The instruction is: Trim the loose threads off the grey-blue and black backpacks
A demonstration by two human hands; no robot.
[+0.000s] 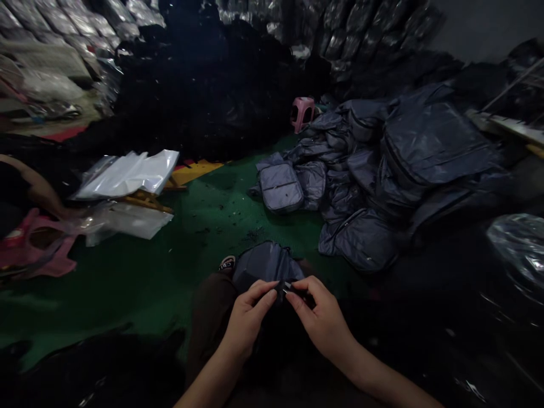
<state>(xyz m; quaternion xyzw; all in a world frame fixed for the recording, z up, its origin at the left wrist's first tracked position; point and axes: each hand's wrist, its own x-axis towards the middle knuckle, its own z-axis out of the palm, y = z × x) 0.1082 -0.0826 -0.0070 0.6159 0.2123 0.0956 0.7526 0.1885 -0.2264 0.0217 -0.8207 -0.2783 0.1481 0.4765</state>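
Head view: by heaped bags (pixel 365 164) on green floor (pixel 140 283), left hand (pixel 251 309) pinches dark material (pixel 280 290), right hand (pixel 318 310) a metallic piece (pixel 288 287).

Bag workshop: grey bags (pixel 429 141) heaped on green floor (pixel 140 283), plastic-wrapped bundles (pixel 63 17) stacked behind.

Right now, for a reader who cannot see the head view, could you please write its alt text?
A person's left hand and right hand pinch a small dark item, too unclear to identify, close to a dark bag. Ahead to the right, more bags lie heaped on a green floor, with white plastic sheets to the left.
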